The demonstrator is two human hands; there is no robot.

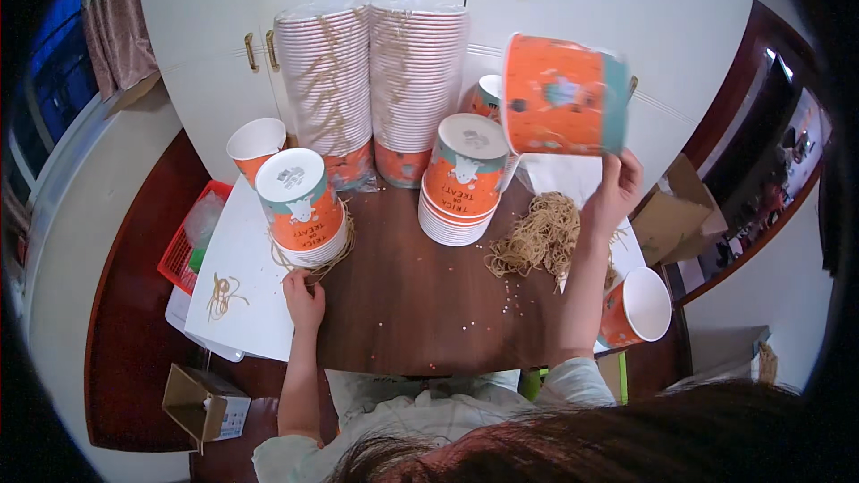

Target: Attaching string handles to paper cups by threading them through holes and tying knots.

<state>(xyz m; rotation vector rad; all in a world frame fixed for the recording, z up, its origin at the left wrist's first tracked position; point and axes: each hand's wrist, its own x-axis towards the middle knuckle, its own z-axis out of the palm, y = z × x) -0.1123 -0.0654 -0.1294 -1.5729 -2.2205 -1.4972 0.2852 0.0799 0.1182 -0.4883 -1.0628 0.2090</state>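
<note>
My right hand [617,183] is raised at the right, gripping an orange and teal paper bucket [564,97] that is tipped on its side and blurred by motion. On the left, my left hand [305,299] rests low with curled fingers, pinching strands of tan twine [337,255] that loop about the base of an upturned stack of paper buckets [302,215]. Another upturned stack [463,179] of the same buckets stands mid-table. Beside it, below the raised bucket, lies a tangled heap of tan twine [543,233].
Two tall plastic-wrapped stacks of buckets [322,80] stand at the back. Single buckets sit at the back left [257,141] and right edge [635,309]. A few loose twine pieces [225,295] lie left. Beyond the table are a red basket [183,250] and cardboard boxes [199,402].
</note>
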